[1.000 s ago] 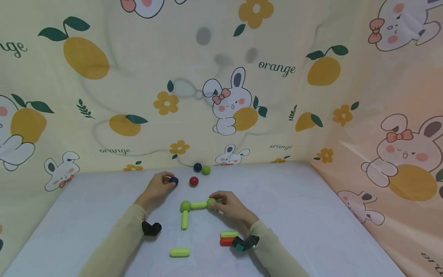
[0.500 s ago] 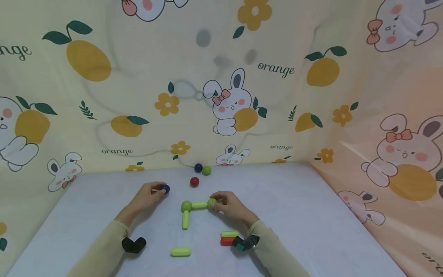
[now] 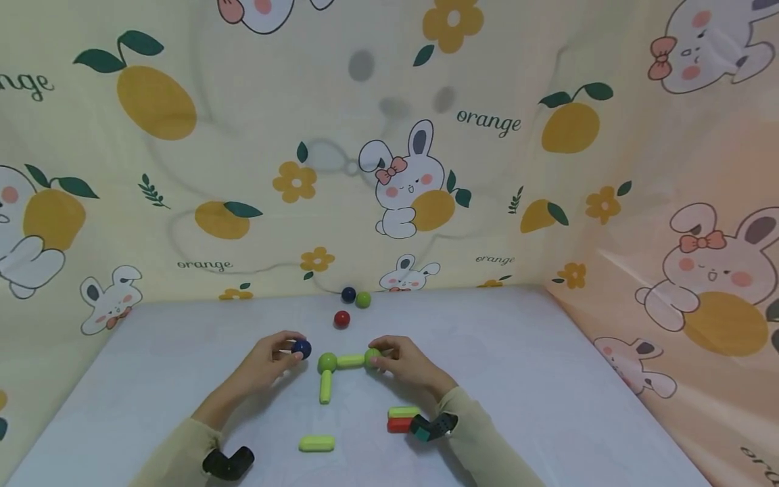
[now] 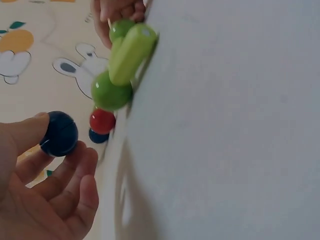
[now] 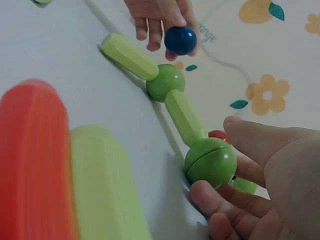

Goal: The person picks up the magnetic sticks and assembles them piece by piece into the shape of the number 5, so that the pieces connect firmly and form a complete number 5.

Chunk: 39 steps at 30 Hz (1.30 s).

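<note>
Reference point: the corner ball [image 3: 327,362], a green sphere on the white table [image 3: 535,379]. Two light-green rods join it at roughly a right angle. The near rod [image 3: 325,388] points from the corner ball toward the person; the side rod [image 3: 349,361] runs to its right and ends at the end ball [image 3: 370,358], also green.

The two hands are apart, one on each side of the corner ball. Left hand [image 3: 269,362]: to the left of the corner ball, pinching a dark blue ball [image 3: 301,349] between thumb and fingers. The dark blue ball is raised above the table, near the corner ball but not touching it. Right hand [image 3: 406,362]: to the right of the corner ball, thumb and fingers round the end ball.

Beyond the corner ball: a red ball [image 3: 342,319], then a second blue ball [image 3: 348,294] and a loose green ball [image 3: 363,299] side by side.

On the person's side of the corner ball: a loose rod [image 3: 316,444], light green. Nearer and to its right: a pale rod [image 3: 403,411] beside a red rod [image 3: 398,425], the latter partly covered by a wrist device [image 3: 433,427].
</note>
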Tool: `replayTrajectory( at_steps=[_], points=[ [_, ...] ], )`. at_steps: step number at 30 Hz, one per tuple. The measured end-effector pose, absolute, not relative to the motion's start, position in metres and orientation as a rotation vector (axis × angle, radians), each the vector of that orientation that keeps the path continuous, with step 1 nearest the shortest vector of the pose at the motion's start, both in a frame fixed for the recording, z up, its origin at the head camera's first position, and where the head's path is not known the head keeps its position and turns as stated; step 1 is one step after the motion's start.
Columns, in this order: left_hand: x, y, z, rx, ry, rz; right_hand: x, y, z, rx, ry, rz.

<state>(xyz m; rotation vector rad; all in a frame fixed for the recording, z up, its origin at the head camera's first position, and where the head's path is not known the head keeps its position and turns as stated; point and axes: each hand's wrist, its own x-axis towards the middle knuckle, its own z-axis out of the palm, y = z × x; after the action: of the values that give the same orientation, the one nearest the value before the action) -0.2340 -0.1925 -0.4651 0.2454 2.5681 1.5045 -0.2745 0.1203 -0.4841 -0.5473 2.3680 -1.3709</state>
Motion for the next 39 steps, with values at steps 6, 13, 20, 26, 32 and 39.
replayTrajectory(
  at_steps=[6,13,20,26,32,39],
  points=[
    [-0.22,-0.19,-0.46,0.252,2.546,1.504,-0.271,0.123,-0.475,-0.505,2.401,-1.332],
    [-0.212,-0.189,-0.453,0.283,2.526,1.523,-0.271,0.129,-0.456,-0.527,2.555,-1.319],
    [-0.206,-0.188,-0.455,0.386,2.474,1.525,-0.262,0.117,-0.439,-0.652,2.536,-1.345],
    [-0.205,-0.184,-0.455,0.489,2.379,1.538,-0.247,0.099,-0.436,-0.719,2.484,-1.307],
    [-0.203,-0.186,-0.457,0.511,2.351,1.488,-0.235,0.085,-0.442,-0.747,2.434,-1.257],
    [-0.202,-0.193,-0.46,0.557,2.337,1.353,-0.23,0.075,-0.456,-0.745,2.351,-1.204]
  ],
)
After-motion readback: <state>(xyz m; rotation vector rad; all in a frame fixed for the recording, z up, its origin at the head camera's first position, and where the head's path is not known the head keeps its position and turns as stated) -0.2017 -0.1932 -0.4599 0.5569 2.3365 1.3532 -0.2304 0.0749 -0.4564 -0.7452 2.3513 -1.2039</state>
